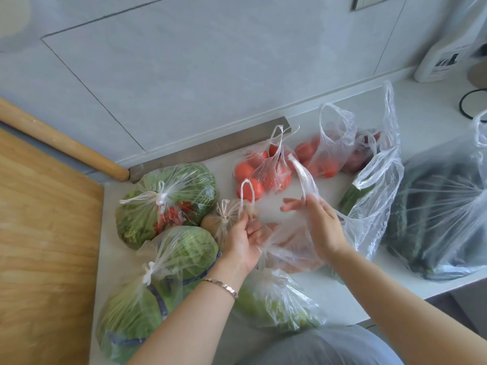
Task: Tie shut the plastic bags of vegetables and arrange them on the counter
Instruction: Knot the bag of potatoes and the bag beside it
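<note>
A clear bag of orange-brown vegetables point(295, 252) lies in the middle of the white counter point(329, 293). My left hand point(243, 242) pinches one of its handle loops, which stands upright. My right hand point(320, 223) grips the other handle, pulled up to the left. To the left lie three knotted bags: greens with red peppers point(168, 201), cabbage point(158, 291) and a small bag of potatoes point(224, 219). Behind are a bag of tomatoes point(263, 172), a second tomato bag point(324, 156) with open handles, and an open bag with a cucumber point(369, 204).
A large bag of dark cucumbers point(442, 219) fills the right side. A bag of light green vegetables point(279, 304) lies at the front edge. A wooden board point(44, 246) and rolling pin point(60, 143) sit at the left. A white bottle point(445, 54) stands back right.
</note>
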Action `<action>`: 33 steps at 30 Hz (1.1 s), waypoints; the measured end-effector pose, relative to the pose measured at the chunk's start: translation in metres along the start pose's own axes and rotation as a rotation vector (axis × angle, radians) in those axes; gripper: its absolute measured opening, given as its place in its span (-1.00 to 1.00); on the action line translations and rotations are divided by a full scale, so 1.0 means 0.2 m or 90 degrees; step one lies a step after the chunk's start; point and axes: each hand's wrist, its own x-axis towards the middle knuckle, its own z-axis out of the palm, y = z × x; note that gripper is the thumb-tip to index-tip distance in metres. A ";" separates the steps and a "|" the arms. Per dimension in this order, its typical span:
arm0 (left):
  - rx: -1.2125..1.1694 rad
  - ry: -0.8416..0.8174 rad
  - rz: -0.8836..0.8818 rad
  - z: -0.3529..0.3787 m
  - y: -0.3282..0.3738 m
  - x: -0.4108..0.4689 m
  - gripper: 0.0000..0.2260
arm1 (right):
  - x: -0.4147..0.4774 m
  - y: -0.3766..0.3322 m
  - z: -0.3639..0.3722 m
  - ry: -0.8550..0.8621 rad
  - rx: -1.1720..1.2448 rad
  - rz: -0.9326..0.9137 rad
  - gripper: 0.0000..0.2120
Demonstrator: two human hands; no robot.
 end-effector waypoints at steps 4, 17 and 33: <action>0.076 -0.034 -0.076 0.02 0.02 -0.01 -0.50 | 0.03 0.04 0.07 0.019 0.156 0.130 -0.66; 0.305 0.031 -0.027 -0.03 -0.08 -0.09 -0.81 | -0.09 0.14 0.07 -0.056 -0.159 0.135 -0.69; 0.548 0.011 0.212 -0.04 -0.10 -0.13 -0.84 | -0.08 0.15 0.10 0.019 -0.165 0.058 -0.79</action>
